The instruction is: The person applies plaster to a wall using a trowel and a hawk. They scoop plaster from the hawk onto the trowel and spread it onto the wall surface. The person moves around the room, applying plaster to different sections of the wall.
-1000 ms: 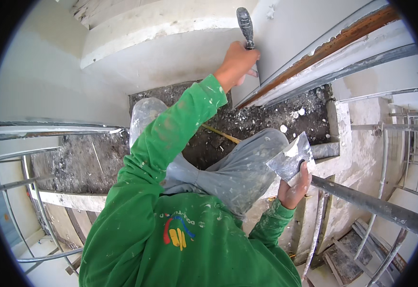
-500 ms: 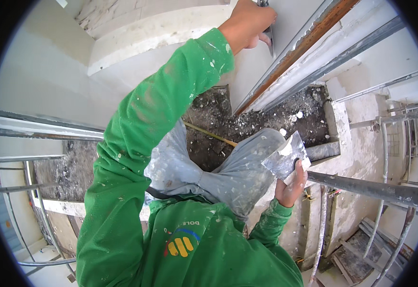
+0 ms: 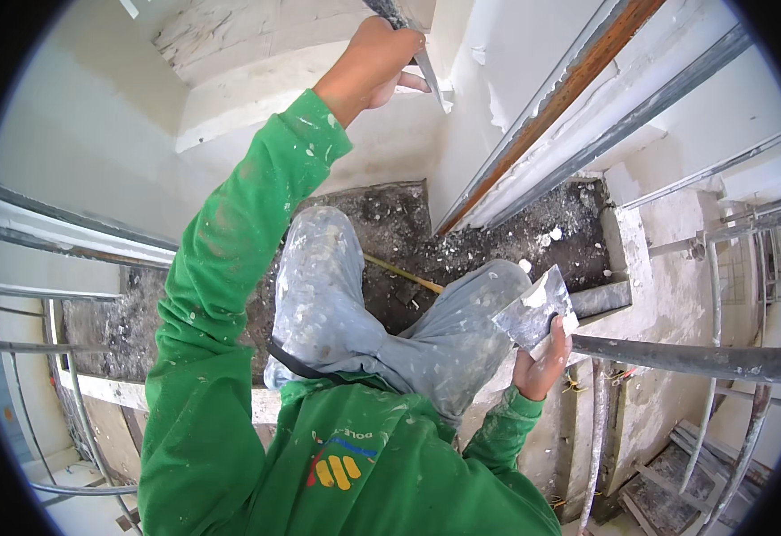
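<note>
Raised at the top centre, my left hand (image 3: 374,62) is closed round a putty knife (image 3: 426,80), whose dark handle pokes up above the fist and whose metal blade points down near the white wall edge. My right hand (image 3: 541,364) grips a flat square metal plate (image 3: 524,308) smeared with white compound, low at the right above my knee. Both green sleeves and the grey trousers are spattered white.
White walls (image 3: 78,134) surround a rough dark ledge (image 3: 578,232) with debris and a yellow strip (image 3: 404,272). A rust-brown edged frame (image 3: 569,89) rises at the right. Scaffold tubes (image 3: 685,355) line both sides, with boards (image 3: 681,487) lower down at the right.
My left hand with the knife went upward along the right wall, then shifted left, away from that wall. My right hand and its plate stay nearly in place.
</note>
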`<control>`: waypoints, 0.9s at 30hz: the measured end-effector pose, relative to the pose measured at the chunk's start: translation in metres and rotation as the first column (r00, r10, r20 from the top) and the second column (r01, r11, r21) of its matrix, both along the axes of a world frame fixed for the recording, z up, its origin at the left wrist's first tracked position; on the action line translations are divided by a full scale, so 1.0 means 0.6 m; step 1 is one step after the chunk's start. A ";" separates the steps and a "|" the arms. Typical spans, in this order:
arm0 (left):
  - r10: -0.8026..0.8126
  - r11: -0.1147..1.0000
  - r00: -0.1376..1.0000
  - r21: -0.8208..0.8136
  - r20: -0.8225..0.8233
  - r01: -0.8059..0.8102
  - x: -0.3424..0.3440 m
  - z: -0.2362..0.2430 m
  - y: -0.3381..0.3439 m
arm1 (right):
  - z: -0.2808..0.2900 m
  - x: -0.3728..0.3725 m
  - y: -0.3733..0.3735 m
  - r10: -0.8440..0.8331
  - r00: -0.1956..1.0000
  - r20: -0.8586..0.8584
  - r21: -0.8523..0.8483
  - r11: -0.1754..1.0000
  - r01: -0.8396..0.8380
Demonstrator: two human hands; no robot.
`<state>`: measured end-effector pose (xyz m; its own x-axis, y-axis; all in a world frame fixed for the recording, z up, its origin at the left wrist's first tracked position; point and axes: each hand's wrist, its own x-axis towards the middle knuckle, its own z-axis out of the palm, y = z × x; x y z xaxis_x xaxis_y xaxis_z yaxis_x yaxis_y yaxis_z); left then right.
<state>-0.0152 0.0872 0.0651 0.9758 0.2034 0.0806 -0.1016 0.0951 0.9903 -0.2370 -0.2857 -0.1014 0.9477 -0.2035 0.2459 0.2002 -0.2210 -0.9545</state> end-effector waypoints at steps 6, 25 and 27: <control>0.124 0.968 0.990 -0.229 0.070 -0.105 -0.126 0.007 0.034 | 0.074 0.064 0.066 0.153 0.981 -0.122 0.648 0.761 -0.038; -0.332 0.406 0.935 -0.914 -0.123 0.024 -0.365 -0.058 -0.060 | 0.178 0.112 0.192 0.609 0.620 0.495 -0.666 0.724 -0.180; -0.319 0.451 0.938 -0.892 -0.136 0.024 -0.359 -0.062 -0.033 | 0.198 0.117 0.160 0.576 0.711 0.403 -0.801 0.598 -0.030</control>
